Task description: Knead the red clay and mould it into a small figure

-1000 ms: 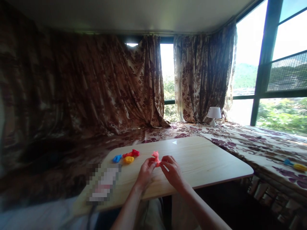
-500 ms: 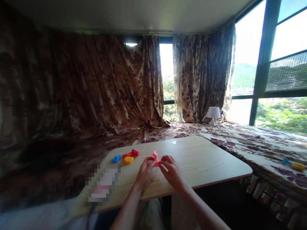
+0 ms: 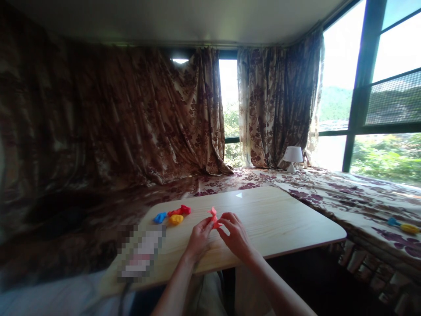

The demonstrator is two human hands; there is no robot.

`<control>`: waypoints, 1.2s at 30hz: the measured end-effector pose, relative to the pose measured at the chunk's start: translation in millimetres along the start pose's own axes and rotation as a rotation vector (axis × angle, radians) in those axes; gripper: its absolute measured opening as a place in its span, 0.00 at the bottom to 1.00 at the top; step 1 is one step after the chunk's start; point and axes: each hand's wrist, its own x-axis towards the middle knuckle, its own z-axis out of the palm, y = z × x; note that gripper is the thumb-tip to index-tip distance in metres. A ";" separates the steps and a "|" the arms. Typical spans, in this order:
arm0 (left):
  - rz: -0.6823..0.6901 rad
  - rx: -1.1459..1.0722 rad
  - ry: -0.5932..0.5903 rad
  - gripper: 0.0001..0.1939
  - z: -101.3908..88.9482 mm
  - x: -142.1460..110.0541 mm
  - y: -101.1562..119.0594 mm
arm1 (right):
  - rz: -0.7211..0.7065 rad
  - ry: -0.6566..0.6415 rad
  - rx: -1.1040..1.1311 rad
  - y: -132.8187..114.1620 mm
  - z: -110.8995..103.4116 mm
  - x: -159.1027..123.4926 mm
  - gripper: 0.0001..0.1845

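Observation:
A small coral-pink piece [image 3: 214, 217] with pointed tips stands up between my hands above the table. It looks thin and pliable, but its exact kind is too small to make out. My left hand [image 3: 199, 236] pinches its lower left side between thumb and fingers. On the other side, my right hand [image 3: 236, 235] has thumb and forefinger closing around its lower right edge. To the left on the table lie a blue lump [image 3: 160, 217], a red lump [image 3: 179, 211] and a yellow lump [image 3: 176, 220], close together.
The light wooden table [image 3: 279, 219] has a rounded right corner. A blurred-out flat object [image 3: 141, 254] lies at its left side. Beyond stands a white lamp [image 3: 292, 159] on a flower-patterned cover [image 3: 315, 184]. A blue and yellow item [image 3: 408, 228] rests at far right.
My right fingertips have shifted slightly at the coral-pink piece's lower right edge, and the piece has turned a little. The lumps on the table have stayed put.

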 end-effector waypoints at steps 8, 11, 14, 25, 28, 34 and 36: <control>-0.005 0.033 0.005 0.17 -0.2 -0.9 -1.2 | 0.004 -0.001 0.008 0.5 -0.4 -0.6 0.07; -0.010 0.014 0.026 0.18 0.1 -0.7 -2.4 | -0.003 0.013 0.014 -0.4 -1.3 -0.1 0.09; -0.016 0.006 0.058 0.17 0.4 -0.7 -2.3 | 0.000 0.012 0.020 -1.6 -1.9 0.3 0.09; -0.015 -0.008 -0.002 0.18 1.6 -2.7 3.1 | -0.007 -0.005 -0.009 -2.4 -1.5 1.0 0.07; -0.014 0.014 0.028 0.17 0.7 -2.4 2.5 | -0.016 0.009 -0.005 -1.6 -2.1 0.5 0.07; -0.015 -0.005 0.046 0.17 1.1 0.3 -2.2 | -0.028 0.024 0.022 -2.3 -3.9 1.1 0.09; -0.017 -0.017 0.063 0.18 1.3 0.9 -3.3 | -0.020 0.028 0.028 -2.6 -3.7 1.4 0.10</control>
